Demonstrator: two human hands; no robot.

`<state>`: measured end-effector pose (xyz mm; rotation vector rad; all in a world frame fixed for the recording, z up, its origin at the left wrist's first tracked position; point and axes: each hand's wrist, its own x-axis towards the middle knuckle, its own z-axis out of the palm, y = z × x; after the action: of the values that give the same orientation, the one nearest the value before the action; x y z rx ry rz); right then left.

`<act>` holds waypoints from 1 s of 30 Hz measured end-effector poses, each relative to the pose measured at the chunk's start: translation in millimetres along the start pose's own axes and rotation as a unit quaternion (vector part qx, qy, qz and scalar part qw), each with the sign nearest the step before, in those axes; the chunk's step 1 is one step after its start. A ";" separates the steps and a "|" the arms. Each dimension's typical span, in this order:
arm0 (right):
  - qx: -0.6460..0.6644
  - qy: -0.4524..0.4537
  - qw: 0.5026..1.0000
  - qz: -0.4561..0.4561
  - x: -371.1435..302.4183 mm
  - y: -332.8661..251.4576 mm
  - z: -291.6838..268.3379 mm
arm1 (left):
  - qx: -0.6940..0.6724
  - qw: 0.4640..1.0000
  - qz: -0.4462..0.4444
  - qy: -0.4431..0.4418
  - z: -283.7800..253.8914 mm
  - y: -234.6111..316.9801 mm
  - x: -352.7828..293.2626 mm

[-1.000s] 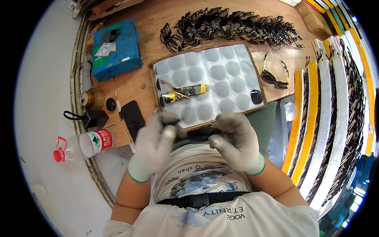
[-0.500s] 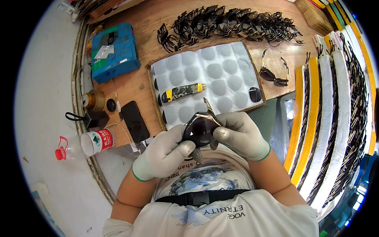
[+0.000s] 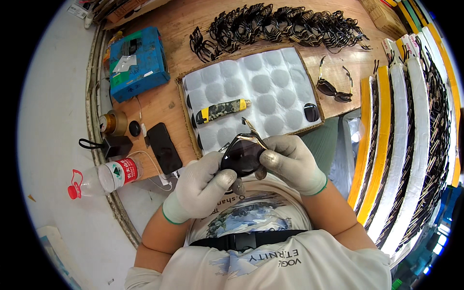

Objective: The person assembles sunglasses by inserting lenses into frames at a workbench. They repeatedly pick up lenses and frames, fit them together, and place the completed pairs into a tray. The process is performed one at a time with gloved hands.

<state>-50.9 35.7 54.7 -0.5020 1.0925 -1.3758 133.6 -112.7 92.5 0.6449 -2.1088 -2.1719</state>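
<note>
Both my hands wear pale knit gloves with grey fingertips. Between them is a pair of sunglasses (image 3: 243, 155) with dark lenses and gold trim, held in front of my shirt. My left hand (image 3: 200, 186) grips its left side, thumb at the lens edge. My right hand (image 3: 292, 162) pinches the other side, thumb on the front and fingers behind. One temple points away from me, over a shallow box (image 3: 241, 67) lined with white dimpled sheet. On that sheet lie a yellow and camouflage utility knife (image 3: 223, 110) and a loose dark lens (image 3: 311, 112).
Another pair of sunglasses (image 3: 334, 91) lies right of the box. Behind it stretches a heap of dark frames (image 3: 285, 29). Racks of frames (image 3: 394, 135) stand at my right. On the left are a blue box (image 3: 138, 63), a phone (image 3: 164, 147) and a plastic bottle (image 3: 106, 176).
The sunglasses have tilted in my hands, so more of the dark lens faces up. Both hands stay gripping them and have shifted slightly left.
</note>
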 end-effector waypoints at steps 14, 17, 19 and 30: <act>-0.024 0.003 0.999 -0.024 1.4 4.1 12.6 | -0.034 0.999 -0.023 0.033 1.0 -0.6 -7.0; -0.056 0.020 0.998 -0.010 1.1 6.1 12.6 | 0.054 0.997 0.016 0.051 3.5 6.3 -6.8; -0.087 0.036 0.996 -0.005 0.0 4.0 14.3 | 0.114 0.991 0.034 0.059 4.9 4.8 -8.9; -0.143 0.020 0.988 -0.050 -12.1 -18.9 24.4 | -0.062 0.995 -0.071 0.024 1.3 -2.6 -7.0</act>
<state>-38.4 36.0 85.4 -0.7500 1.3217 -1.3262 140.3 -109.1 91.7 0.8491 -1.9422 -2.3116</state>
